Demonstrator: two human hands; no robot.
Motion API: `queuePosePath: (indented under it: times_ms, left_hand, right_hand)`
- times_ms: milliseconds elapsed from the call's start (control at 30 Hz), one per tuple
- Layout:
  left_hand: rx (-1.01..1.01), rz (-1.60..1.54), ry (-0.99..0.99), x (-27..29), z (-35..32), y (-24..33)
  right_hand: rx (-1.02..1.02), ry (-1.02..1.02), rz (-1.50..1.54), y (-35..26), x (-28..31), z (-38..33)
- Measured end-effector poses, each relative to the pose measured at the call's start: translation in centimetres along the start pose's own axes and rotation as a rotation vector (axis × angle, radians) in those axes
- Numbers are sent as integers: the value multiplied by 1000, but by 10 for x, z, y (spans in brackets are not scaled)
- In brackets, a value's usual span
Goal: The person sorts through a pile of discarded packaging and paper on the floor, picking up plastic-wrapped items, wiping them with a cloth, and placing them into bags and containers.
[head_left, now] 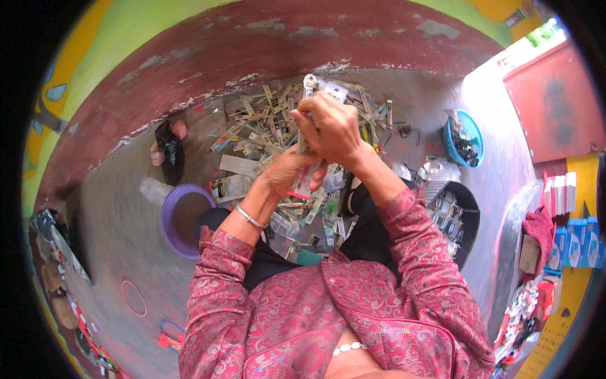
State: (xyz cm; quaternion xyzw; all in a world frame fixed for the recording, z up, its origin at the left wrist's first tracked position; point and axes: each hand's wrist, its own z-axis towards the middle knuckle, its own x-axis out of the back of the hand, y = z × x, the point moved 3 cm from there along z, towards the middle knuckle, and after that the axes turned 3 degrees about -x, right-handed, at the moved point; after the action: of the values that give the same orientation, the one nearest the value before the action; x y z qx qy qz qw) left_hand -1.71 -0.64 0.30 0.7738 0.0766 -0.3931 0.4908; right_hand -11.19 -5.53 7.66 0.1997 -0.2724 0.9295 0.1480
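My right hand (331,126) is closed around a long, narrow pale piece (309,85) with a white knobby end that sticks up past the fingers. Its exact kind does not show. Just below, my left hand (289,169), with a bracelet on its wrist, closes on the lower end of the same piece. The fingers hide most of it. Beneath both hands a pile of narrow packaging strips and clear packets (271,120) spreads over the floor. A red-and-white card (304,182) shows just under the hands.
A purple basin (169,221) stands to the left, beside a black plastic bag (170,151). On the right are a black tub (468,218) holding several packets and a blue basket (483,142) with dark pieces. Blue boxes (576,243) are stacked at the far right. A red wall (208,60) rises behind the pile.
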Motion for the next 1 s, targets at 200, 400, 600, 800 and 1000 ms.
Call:
queuePosePath:
  times_ms: [200,400,600,800,1000]
  left_hand:
    - [179,28,-147,-5,-12,-6]
    - [76,-214,-140,6,-1,-8]
    - [70,151,-38,-3,0,-11]
    - [59,-58,-173,5,-5,-9]
    - [7,-146,-133,4,4,-5]
  right_hand:
    - [-263,292,-428,85,51,14]
    - [-527,526,-102,70,96,10]
    - [93,-199,-230,14,0,-15]
    - [-497,448,-415,89,82,4]
    - [-1200,-151,438,86,53,-30]
